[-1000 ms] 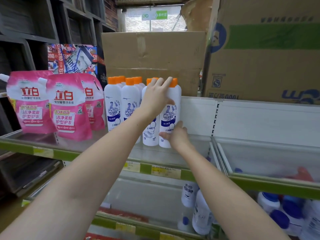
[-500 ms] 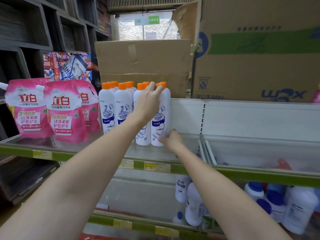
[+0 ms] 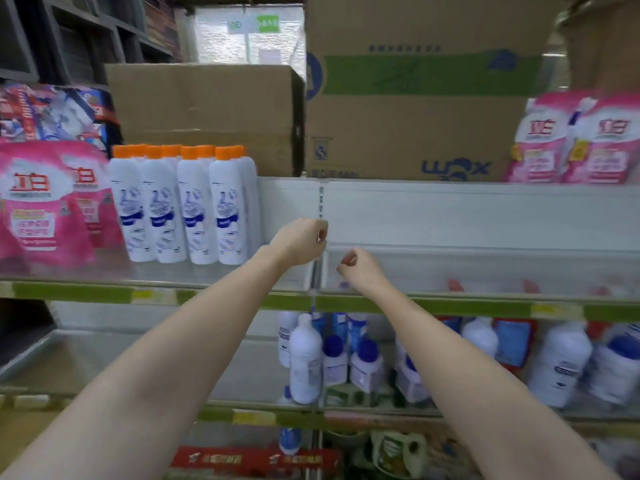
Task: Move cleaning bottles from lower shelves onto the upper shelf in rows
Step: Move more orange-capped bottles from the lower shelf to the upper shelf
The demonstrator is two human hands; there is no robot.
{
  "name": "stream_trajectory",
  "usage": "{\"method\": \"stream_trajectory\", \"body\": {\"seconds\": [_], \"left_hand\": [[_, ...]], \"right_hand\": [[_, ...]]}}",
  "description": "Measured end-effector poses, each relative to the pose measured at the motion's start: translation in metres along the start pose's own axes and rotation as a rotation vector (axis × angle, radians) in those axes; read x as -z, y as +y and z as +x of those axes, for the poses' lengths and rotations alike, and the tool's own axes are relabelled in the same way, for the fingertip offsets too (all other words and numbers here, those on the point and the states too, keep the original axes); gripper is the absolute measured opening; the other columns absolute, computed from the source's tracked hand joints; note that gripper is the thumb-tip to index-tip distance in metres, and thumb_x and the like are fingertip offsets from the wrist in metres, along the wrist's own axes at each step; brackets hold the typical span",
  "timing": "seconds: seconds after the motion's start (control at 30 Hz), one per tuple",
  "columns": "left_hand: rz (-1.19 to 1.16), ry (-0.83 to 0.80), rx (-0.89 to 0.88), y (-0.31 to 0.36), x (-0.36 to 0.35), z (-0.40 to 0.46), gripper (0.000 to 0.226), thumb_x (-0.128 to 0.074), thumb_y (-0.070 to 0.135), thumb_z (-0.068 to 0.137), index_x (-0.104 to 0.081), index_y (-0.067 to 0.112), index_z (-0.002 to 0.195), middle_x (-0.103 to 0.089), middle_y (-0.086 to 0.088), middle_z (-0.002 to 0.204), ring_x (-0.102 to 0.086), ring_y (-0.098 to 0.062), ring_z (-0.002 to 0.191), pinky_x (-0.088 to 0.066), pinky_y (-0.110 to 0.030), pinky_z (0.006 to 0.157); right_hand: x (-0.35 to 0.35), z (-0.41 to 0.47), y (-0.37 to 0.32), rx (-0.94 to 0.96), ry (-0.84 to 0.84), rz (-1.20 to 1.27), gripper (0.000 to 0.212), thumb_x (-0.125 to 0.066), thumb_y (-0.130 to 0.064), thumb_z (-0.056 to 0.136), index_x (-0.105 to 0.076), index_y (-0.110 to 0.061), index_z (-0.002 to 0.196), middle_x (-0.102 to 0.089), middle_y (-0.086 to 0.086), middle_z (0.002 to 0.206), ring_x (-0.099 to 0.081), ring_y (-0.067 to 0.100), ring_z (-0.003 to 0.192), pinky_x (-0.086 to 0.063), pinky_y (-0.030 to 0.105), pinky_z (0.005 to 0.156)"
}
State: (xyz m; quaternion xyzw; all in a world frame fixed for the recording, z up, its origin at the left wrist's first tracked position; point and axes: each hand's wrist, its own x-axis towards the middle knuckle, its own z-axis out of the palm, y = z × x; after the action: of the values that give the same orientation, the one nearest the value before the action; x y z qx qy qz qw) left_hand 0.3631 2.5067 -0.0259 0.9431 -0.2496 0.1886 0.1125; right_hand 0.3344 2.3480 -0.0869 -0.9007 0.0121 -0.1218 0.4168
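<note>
Several white cleaning bottles with orange caps point(image 3: 194, 206) stand upright in rows on the upper shelf point(image 3: 214, 299), left of centre. My left hand point(image 3: 299, 240) hovers to the right of them, fingers curled, holding nothing. My right hand point(image 3: 360, 268) hangs just beside it, over the shelf's front rail, also curled with nothing in it. On the lower shelf, white bottles with blue caps point(image 3: 306, 358) stand in a loose group below my hands.
Pink detergent pouches point(image 3: 41, 202) fill the upper shelf's left end, and more pouches point(image 3: 575, 140) sit at the top right. Big cardboard boxes point(image 3: 415, 109) stand behind the shelf. A vertical divider point(image 3: 320, 209) splits the shelf sections. More bottles point(image 3: 561, 362) crowd the lower right.
Both hands have let go of the rightmost orange-capped bottles and pulled back to the right. The view has swung right and down, showing more of the lower shelf.
</note>
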Motion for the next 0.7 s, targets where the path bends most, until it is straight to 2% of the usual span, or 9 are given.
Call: {"method": "stream_trajectory", "body": {"seconds": [0.1, 0.2, 0.3, 0.37, 0.43, 0.5, 0.57, 0.63, 0.7], "left_hand": [[-0.018, -0.054, -0.095, 0.079, -0.031, 0.018, 0.010, -0.055, 0.021, 0.094, -0.059, 0.014, 0.088, -0.065, -0.007, 0.089, -0.060, -0.029, 0.084, -0.047, -0.035, 0.071], [-0.088, -0.100, -0.181, 0.161, -0.061, 0.033, 0.014, -0.056, 0.020, 0.093, -0.056, 0.014, 0.081, -0.066, -0.011, 0.088, -0.060, -0.032, 0.084, -0.045, -0.035, 0.070], [-0.167, -0.124, -0.261, 0.238, -0.085, 0.041, 0.021, -0.058, 0.021, 0.091, -0.050, 0.017, 0.072, -0.058, -0.009, 0.077, -0.060, -0.034, 0.080, -0.039, -0.032, 0.065], [-0.194, -0.144, -0.308, 0.285, -0.100, 0.043, 0.023, -0.058, 0.020, 0.089, -0.049, 0.016, 0.068, -0.057, -0.012, 0.074, -0.059, -0.036, 0.077, -0.037, -0.033, 0.062], [-0.208, -0.171, -0.346, 0.326, -0.115, 0.042, 0.019, -0.058, 0.019, 0.088, -0.054, 0.015, 0.070, -0.064, -0.019, 0.080, -0.060, -0.038, 0.078, -0.038, -0.034, 0.061], [-0.220, -0.198, -0.377, 0.359, -0.133, 0.040, 0.014, -0.058, 0.018, 0.087, -0.058, 0.015, 0.074, -0.068, -0.019, 0.086, -0.062, -0.038, 0.081, -0.040, -0.034, 0.063], [-0.229, -0.229, -0.398, 0.386, -0.155, 0.038, 0.012, -0.059, 0.020, 0.089, -0.059, 0.013, 0.079, -0.069, -0.018, 0.093, -0.063, -0.037, 0.086, -0.042, -0.034, 0.066], [-0.253, -0.291, -0.390, 0.407, -0.180, 0.034, 0.012, -0.059, 0.021, 0.090, -0.062, 0.011, 0.084, -0.067, -0.015, 0.096, -0.063, -0.035, 0.090, -0.047, -0.037, 0.069], [-0.306, -0.359, -0.336, 0.422, -0.206, 0.031, 0.013, -0.056, 0.020, 0.091, -0.059, 0.012, 0.081, -0.066, -0.012, 0.090, -0.063, -0.035, 0.088, -0.049, -0.040, 0.069]], "right_hand": [[0.067, -0.020, 0.053, -0.047, 0.095, -0.030, 0.009, -0.065, -0.018, 0.090, -0.056, -0.017, 0.093, -0.061, 0.002, 0.094, -0.062, 0.029, 0.099, -0.047, 0.035, 0.085], [0.129, -0.047, 0.105, -0.085, 0.230, 0.015, 0.007, -0.063, -0.015, 0.092, -0.056, -0.016, 0.095, -0.059, 0.001, 0.090, -0.057, 0.025, 0.091, -0.039, 0.030, 0.076], [0.177, -0.076, 0.157, -0.119, 0.303, -0.019, 0.009, -0.064, -0.010, 0.090, -0.057, -0.014, 0.086, -0.053, -0.004, 0.073, -0.053, 0.023, 0.081, -0.034, 0.028, 0.069], [0.202, -0.095, 0.193, -0.170, 0.308, -0.059, 0.020, -0.063, -0.005, 0.087, -0.051, -0.017, 0.077, -0.053, -0.004, 0.069, -0.055, 0.026, 0.078, -0.035, 0.030, 0.068], [0.222, -0.112, 0.228, -0.257, 0.307, -0.067, 0.018, -0.064, -0.007, 0.087, -0.053, -0.016, 0.076, -0.061, 0.004, 0.076, -0.060, 0.030, 0.085, -0.039, 0.034, 0.070], [0.240, -0.128, 0.257, -0.331, 0.293, -0.077, 0.004, -0.063, -0.009, 0.090, -0.061, -0.008, 0.087, -0.067, 0.015, 0.092, -0.062, 0.031, 0.094, -0.040, 0.034, 0.072], [0.254, -0.139, 0.285, -0.394, 0.281, -0.083, 0.010, -0.062, -0.010, 0.092, -0.059, -0.011, 0.083, -0.069, 0.017, 0.100, -0.063, 0.033, 0.098, -0.043, 0.034, 0.074], [0.266, -0.146, 0.309, -0.440, 0.287, -0.117, 0.022, -0.061, -0.011, 0.092, -0.051, -0.018, 0.074, -0.068, 0.015, 0.099, -0.062, 0.034, 0.100, -0.044, 0.034, 0.076], [0.276, -0.152, 0.333, -0.485, 0.300, -0.118, 0.010, -0.061, -0.011, 0.092, -0.056, -0.013, 0.083, -0.064, 0.009, 0.093, -0.061, 0.032, 0.100, -0.042, 0.033, 0.075]]}}
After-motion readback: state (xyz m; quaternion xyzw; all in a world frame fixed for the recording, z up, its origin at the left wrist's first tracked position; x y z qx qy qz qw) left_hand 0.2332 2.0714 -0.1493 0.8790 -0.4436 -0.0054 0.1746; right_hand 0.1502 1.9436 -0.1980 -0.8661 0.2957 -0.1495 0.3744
